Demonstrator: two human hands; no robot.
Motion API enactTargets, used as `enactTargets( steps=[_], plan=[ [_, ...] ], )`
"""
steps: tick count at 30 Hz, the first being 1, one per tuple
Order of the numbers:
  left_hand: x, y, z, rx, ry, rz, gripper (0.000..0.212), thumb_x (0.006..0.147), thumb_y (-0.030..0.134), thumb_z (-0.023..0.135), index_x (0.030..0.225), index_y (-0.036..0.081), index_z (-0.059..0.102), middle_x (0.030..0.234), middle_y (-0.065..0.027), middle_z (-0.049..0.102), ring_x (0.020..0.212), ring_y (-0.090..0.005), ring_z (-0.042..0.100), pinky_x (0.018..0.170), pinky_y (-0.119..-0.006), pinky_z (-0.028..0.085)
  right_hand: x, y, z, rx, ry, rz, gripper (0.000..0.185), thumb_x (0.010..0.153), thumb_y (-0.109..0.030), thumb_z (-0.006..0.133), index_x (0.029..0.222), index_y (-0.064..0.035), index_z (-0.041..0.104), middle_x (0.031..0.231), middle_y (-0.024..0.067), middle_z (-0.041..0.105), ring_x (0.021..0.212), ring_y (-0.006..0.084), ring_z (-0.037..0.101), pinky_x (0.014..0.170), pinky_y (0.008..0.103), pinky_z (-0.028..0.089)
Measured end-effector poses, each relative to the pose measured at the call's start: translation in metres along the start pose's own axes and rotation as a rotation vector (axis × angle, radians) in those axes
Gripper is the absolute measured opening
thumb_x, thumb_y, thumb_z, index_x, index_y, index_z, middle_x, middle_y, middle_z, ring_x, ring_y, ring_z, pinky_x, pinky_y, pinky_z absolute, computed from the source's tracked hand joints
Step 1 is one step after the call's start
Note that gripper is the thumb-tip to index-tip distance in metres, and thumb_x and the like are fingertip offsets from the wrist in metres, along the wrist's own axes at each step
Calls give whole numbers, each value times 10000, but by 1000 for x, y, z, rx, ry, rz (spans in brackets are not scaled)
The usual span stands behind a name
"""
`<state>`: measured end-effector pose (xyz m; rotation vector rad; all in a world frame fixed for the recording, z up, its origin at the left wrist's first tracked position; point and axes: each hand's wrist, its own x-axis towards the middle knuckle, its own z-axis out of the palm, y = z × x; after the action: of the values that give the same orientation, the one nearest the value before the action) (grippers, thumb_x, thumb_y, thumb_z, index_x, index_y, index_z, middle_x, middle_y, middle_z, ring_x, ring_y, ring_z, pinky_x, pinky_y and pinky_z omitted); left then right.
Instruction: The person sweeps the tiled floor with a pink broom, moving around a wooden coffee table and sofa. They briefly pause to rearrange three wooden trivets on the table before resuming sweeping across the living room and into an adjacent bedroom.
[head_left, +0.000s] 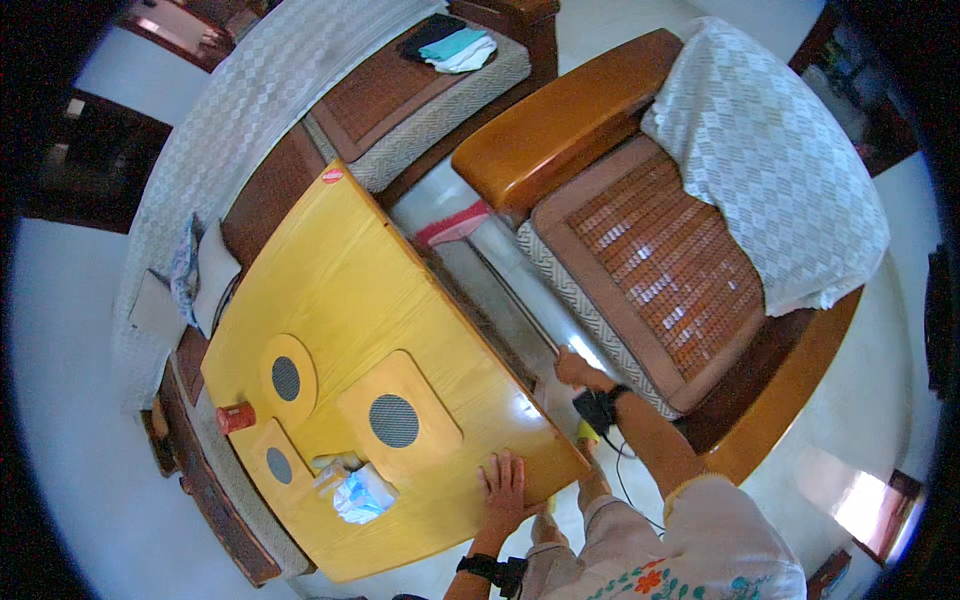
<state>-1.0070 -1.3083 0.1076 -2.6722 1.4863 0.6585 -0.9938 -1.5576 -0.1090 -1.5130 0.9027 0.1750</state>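
My right hand (579, 369) is closed on the long thin handle of a mop (456, 226) with a pink and red head. The mop head lies on the floor between the yellow wooden table and the armchair, near the end of the chair's wooden armrest. My left hand (502, 484) rests palm down, fingers apart, on the near corner of the yellow table (420, 322) and holds nothing. Left of it on the table lies a blue and white plastic packet (363, 495).
The armchair (660, 262) stands close on the right, its wooden armrest (562, 120) jutting towards the table. A long sofa (420, 112) with folded cloths (457, 51) runs behind. A red can (236, 418) and several inset panels are on the table. A black cable (621, 480) hangs by my right arm.
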Motion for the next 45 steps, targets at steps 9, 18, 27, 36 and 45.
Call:
enactTargets(
  steps=[9,18,27,36,45],
  plan=[
    [-3,6,-9,68,70,56,941,578,524,578,1223,-40,188,1291,-223,113,1183,-391,116,916,-542,122,-198,67,-48,-758,-94,-95,486,726,-162,446,1131,72,315,639,205,537,511,323,514,476,415,425],
    [-10,3,7,57,139,124,1053,556,556,578,1246,-42,53,1299,-243,5,1196,-405,5,911,-565,39,-236,95,15,-709,44,65,313,757,-171,415,963,65,405,777,218,548,698,337,552,590,421,440],
    [-11,10,4,61,126,75,1060,500,409,671,1247,-33,62,1306,-224,-9,1202,-389,-13,926,-544,37,-225,81,7,-523,138,-76,246,722,-207,451,834,12,441,696,181,537,642,291,540,537,400,426],
    [-27,3,11,98,-44,45,998,547,338,658,1235,-63,56,1296,-247,9,1199,-396,0,933,-532,48,-244,66,41,-1035,116,-281,301,733,-122,439,981,48,452,821,178,544,645,251,545,509,366,437],
    [-24,6,4,73,-74,21,954,558,332,641,1231,-66,93,1294,-242,49,1201,-386,32,935,-524,61,-238,99,-23,-859,-39,124,297,759,-160,420,993,21,431,693,120,568,597,265,562,510,373,446]
  ],
)
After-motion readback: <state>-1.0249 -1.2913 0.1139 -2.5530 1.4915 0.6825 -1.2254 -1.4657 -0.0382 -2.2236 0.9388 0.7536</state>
